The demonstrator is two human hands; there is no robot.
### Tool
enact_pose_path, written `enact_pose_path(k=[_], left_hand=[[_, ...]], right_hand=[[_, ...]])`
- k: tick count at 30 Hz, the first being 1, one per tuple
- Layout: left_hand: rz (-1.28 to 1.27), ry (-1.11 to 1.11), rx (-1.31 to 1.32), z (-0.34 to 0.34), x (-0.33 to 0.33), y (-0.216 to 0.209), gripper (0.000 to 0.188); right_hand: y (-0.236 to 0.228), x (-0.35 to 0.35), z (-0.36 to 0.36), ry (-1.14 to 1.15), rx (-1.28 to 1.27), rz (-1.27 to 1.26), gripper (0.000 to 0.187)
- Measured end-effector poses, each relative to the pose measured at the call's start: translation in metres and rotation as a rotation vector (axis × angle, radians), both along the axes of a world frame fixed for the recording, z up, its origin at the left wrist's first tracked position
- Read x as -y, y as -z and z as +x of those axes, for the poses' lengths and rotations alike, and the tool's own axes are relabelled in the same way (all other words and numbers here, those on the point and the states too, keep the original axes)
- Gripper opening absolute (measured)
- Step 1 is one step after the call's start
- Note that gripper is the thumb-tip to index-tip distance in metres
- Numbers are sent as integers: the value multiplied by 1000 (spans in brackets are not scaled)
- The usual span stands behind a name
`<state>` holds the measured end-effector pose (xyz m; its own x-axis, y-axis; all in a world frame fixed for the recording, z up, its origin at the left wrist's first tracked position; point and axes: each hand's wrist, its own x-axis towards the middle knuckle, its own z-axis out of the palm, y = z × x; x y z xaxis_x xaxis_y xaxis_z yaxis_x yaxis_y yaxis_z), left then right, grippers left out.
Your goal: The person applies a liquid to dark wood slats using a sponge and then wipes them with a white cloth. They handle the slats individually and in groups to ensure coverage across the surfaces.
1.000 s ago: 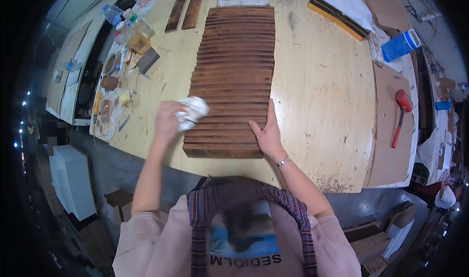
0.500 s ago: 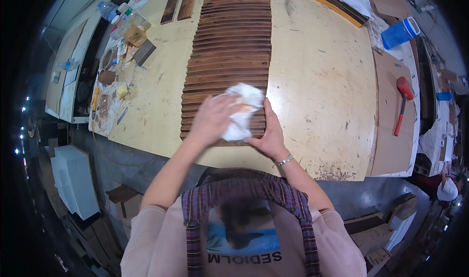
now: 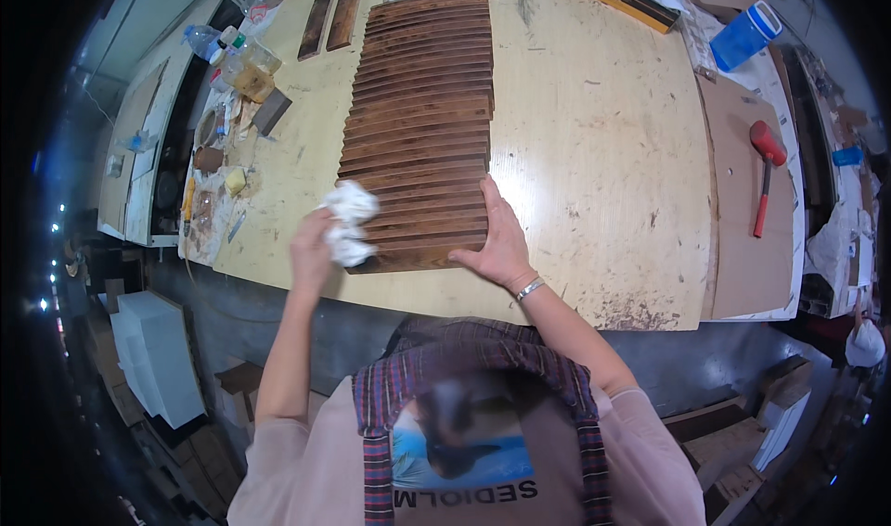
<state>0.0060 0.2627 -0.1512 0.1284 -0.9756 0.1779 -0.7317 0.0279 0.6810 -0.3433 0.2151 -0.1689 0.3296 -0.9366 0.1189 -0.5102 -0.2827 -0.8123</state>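
A long row of dark brown wooden strips [image 3: 422, 109] lies side by side on the pale table, overlapping like slats and running away from me. At the near left corner of the row, my left hand [image 3: 314, 248] is closed on a crumpled white cloth [image 3: 351, 218], which touches or hangs just over the strip ends. My right hand [image 3: 501, 243] rests against the near right corner, its thumb on the front strip and its fingers spread along the right ends. It holds nothing loose.
Two separate strips [image 3: 343, 16] lie at the far left. Bottles [image 3: 243, 76], a dark block [image 3: 272, 111] and a yellow sponge [image 3: 235, 182] stand along the left edge. On cardboard [image 3: 742, 248] at right lies a red mallet [image 3: 767, 146], with a blue jug [image 3: 745, 36] behind it.
My left hand has drawn the cloth from the middle of the near strips leftward to their left ends. My right hand stays at the right corner.
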Motion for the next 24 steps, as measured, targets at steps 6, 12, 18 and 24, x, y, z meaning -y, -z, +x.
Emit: enact_pose_path(k=[6, 12, 18, 24], left_hand=[[-133, 71, 70, -143, 16, -52, 24], [-233, 138, 335, -28, -28, -8, 21], [-315, 14, 251, -77, 0, -33, 28], [-195, 225, 272, -103, -4, -13, 35]], right_hand=[[0, -4, 4, 13, -12, -32, 128], [-8, -4, 2, 16, -7, 28, 123], [-1, -4, 3, 16, -14, -28, 126], [1, -3, 4, 32, -12, -48, 127]])
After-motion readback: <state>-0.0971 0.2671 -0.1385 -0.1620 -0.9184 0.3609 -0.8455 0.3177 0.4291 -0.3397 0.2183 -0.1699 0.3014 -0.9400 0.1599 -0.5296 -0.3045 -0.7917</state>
